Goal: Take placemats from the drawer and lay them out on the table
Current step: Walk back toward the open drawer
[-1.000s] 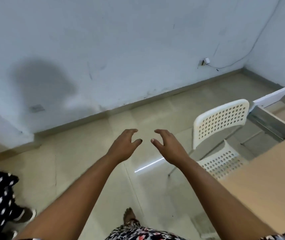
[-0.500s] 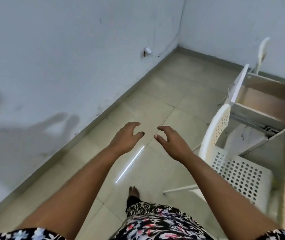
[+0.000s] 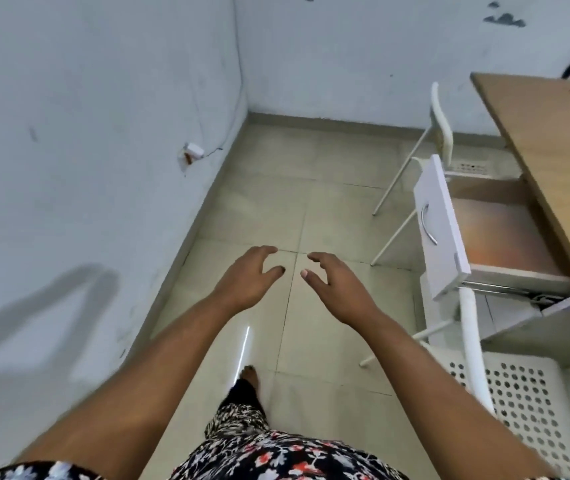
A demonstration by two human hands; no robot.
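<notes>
My left hand (image 3: 247,277) and my right hand (image 3: 337,284) are stretched out side by side over the tiled floor, both empty with fingers spread and curled. To the right, a white drawer (image 3: 441,226) with a metal handle stands pulled out from under the wooden table (image 3: 550,140). Its brown inside (image 3: 498,233) looks bare from here. No placemat is in view. Both hands are left of the drawer front and apart from it.
A white perforated chair (image 3: 515,393) stands at the lower right, close to my right arm. A second white chair (image 3: 441,123) stands beyond the drawer. White walls meet in a corner ahead, with a wall socket (image 3: 193,152) on the left wall.
My view has swung to the right, bringing the open drawer and the table into fuller sight. Both hands stay empty and held out in the same pose.
</notes>
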